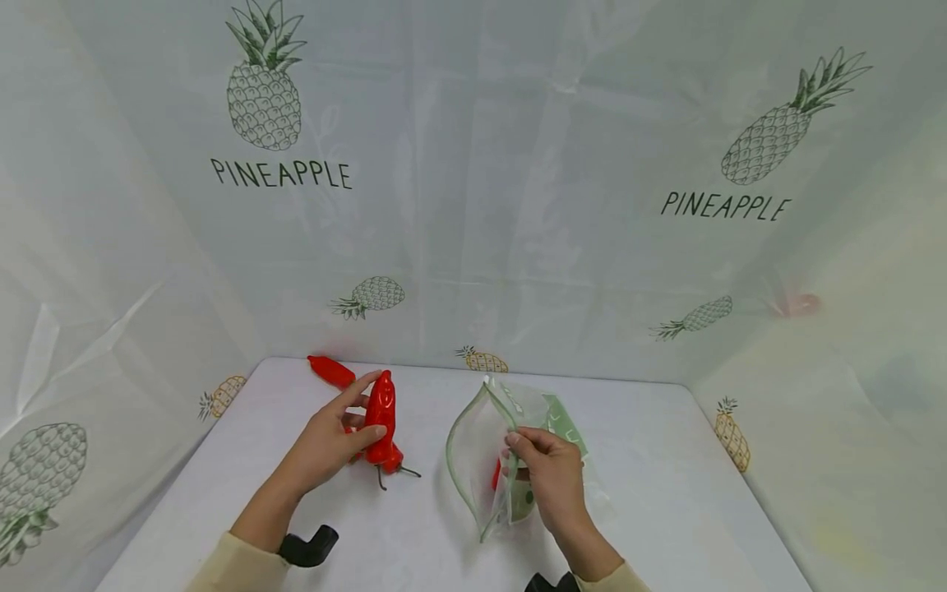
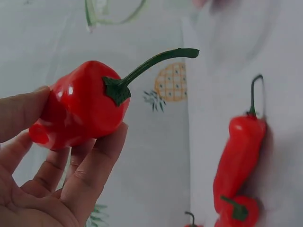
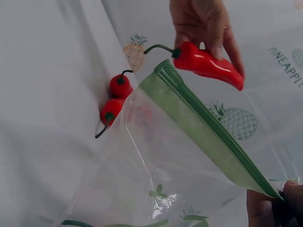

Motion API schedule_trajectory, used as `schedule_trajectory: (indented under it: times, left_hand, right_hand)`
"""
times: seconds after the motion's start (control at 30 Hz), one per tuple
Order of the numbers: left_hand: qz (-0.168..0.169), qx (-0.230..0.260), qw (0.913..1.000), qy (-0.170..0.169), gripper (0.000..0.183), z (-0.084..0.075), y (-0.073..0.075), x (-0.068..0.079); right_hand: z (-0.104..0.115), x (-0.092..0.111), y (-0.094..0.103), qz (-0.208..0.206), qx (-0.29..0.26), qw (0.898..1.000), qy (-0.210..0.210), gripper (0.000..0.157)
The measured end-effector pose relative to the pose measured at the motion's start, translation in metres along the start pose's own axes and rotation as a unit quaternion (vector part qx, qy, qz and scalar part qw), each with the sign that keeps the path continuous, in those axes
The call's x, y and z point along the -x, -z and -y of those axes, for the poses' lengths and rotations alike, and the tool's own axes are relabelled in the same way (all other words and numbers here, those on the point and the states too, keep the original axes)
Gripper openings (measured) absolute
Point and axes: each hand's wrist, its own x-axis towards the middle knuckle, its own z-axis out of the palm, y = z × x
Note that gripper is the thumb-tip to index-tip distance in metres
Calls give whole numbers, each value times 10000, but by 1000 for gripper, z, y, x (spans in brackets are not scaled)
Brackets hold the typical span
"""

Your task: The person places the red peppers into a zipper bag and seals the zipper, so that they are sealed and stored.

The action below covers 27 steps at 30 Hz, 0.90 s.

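Note:
A glossy red chili pepper (image 1: 381,419) with a green stem is held up between the thumb and fingers of my left hand (image 1: 325,448). In the left wrist view that pepper (image 2: 85,104) points its stem to the upper right. My right hand (image 1: 551,473) pinches the rim of a clear zip bag (image 1: 473,460) with a green seal, and the mouth gapes toward the left. Something red (image 1: 496,474) shows through the bag's plastic. Below the held pepper, more red peppers (image 2: 241,156) lie on the table, partly hidden in the head view by my left hand.
Another red pepper (image 1: 330,372) lies near the table's far left edge. The white table (image 1: 651,510) is walled by translucent sheeting (image 1: 473,205) printed with pineapples, close behind its far edge. Black straps' mounts (image 1: 309,547) sit at both wrists.

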Motion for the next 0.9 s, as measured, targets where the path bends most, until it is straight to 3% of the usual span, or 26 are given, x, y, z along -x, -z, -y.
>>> schedule_trajectory:
  times: [0.27,0.5,0.9]
  left_hand:
    - [660,407,9968,-190,80,-19,-24,4]
    - [1178,381,9920,-260,78,-36,-48,11]
    - [1722,664,9828,-95,79,-35,-82,0]
  right_hand:
    - [0,2,-3,53,-13,10000,24,28]
    - [4,3,-7,49,122,9999,50,21]
    - [-1,2,-8,94,732,9971,186,23]
